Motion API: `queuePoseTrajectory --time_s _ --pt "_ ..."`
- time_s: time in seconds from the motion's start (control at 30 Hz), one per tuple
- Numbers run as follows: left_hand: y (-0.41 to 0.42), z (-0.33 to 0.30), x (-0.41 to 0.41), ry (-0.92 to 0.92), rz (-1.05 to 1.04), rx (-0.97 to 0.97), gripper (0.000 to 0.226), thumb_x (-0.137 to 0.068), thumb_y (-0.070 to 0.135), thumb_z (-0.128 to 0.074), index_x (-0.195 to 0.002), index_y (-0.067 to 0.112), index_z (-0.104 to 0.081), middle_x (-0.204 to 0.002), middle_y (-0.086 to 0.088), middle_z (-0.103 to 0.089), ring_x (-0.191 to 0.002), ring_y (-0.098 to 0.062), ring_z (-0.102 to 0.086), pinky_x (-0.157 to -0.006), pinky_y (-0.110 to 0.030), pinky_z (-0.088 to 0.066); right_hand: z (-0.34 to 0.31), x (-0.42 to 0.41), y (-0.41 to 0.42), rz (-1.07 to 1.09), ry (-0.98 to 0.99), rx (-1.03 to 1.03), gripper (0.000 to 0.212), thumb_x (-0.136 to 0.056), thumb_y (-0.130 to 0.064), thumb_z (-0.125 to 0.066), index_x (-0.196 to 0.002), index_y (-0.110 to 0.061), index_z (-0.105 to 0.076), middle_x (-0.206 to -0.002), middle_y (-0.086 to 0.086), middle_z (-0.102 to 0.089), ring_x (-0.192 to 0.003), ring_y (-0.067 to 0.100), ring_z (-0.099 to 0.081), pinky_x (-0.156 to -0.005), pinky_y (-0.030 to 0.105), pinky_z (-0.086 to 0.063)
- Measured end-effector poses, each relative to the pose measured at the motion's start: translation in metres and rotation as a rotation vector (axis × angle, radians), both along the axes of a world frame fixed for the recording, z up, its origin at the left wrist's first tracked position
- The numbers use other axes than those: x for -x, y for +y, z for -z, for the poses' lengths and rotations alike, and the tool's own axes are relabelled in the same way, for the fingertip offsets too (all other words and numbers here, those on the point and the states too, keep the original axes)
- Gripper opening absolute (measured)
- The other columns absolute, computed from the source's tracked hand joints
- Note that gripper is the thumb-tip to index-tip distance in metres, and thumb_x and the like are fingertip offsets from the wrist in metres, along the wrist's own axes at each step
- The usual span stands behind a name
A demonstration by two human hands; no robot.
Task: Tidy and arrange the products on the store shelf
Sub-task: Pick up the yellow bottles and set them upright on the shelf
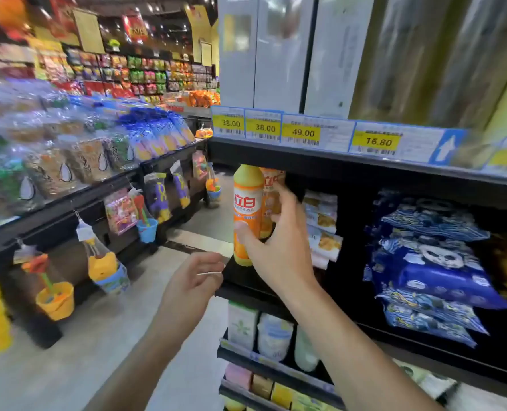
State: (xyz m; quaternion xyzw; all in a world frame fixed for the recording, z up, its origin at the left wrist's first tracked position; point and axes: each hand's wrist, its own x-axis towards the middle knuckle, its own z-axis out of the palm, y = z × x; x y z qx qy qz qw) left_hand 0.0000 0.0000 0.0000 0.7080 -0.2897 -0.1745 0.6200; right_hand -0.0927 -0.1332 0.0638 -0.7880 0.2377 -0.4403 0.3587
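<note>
Two orange detergent bottles stand upright at the left end of a black shelf (246, 277). The front bottle (247, 203) has a red and white label. The second bottle (271, 200) stands right behind it, partly hidden. My right hand (278, 241) grips them, thumb on the front bottle's lower part, fingers curled round the rear one. My left hand (193, 284) hovers below and left of the bottles, fingers loosely curled, holding nothing.
Blue panda-print packs (433, 262) are stacked on the same shelf to the right, white packs (321, 223) between them and the bottles. Yellow price tags (302, 132) line the shelf above. Lower shelves hold pouches (273, 336). An aisle display with hanging toys (104, 262) stands left.
</note>
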Motion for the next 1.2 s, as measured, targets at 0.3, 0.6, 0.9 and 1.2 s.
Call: queuePoseTrajectory --time_s 0.3,0.6,0.9,1.2 --pt "-0.013 0.005 -0.033 0.011 0.007 0.005 0.033 -0.098 0.002 -0.063 -0.110 0.031 -0.071 -0.102 0.019 -0.074 -0.093 0.001 -0.070 -0.081 -0.025 -0.050 0.011 -0.063 -0.016 0.190 0.009 0.061 0.099 -0.076 -0.039 -0.087 -0.152 -0.038 -0.024 -0.155 -0.002 -0.040 -0.140 0.018 -0.042 -0.106 0.035 -0.042" --pt "-0.022 -0.011 -0.055 -0.016 0.105 0.002 0.027 -0.100 0.012 -0.065 -0.117 0.033 -0.068 -0.108 0.017 -0.074 -0.102 0.001 -0.069 -0.089 -0.028 -0.052 0.006 -0.054 -0.024 0.135 -0.029 -0.061 0.084 -0.077 -0.044 -0.086 -0.141 -0.056 -0.032 -0.107 -0.030 -0.063 -0.105 0.006 -0.069 -0.090 0.044 -0.060" --pt "-0.027 -0.017 -0.055 0.134 0.482 0.012 0.041 -0.087 0.060 -0.071 -0.124 0.043 -0.069 -0.122 0.012 -0.075 -0.113 -0.009 -0.072 -0.086 -0.023 -0.060 -0.013 -0.021 -0.015 0.011 -0.074 -0.247 0.071 -0.074 -0.040 -0.090 -0.123 -0.062 -0.043 -0.106 -0.019 -0.073 -0.090 -0.003 -0.071 -0.071 0.019 -0.060" --pt "-0.025 -0.007 -0.038 0.268 0.731 -0.096 0.056 -0.082 0.059 -0.080 -0.133 0.043 -0.064 -0.134 0.001 -0.071 -0.124 -0.022 -0.068 -0.099 -0.038 -0.059 0.002 0.007 -0.003 -0.085 -0.084 -0.435 0.078 -0.070 -0.031 -0.094 -0.135 -0.045 -0.053 -0.099 -0.014 -0.077 -0.081 0.004 -0.076 -0.059 0.015 -0.056"
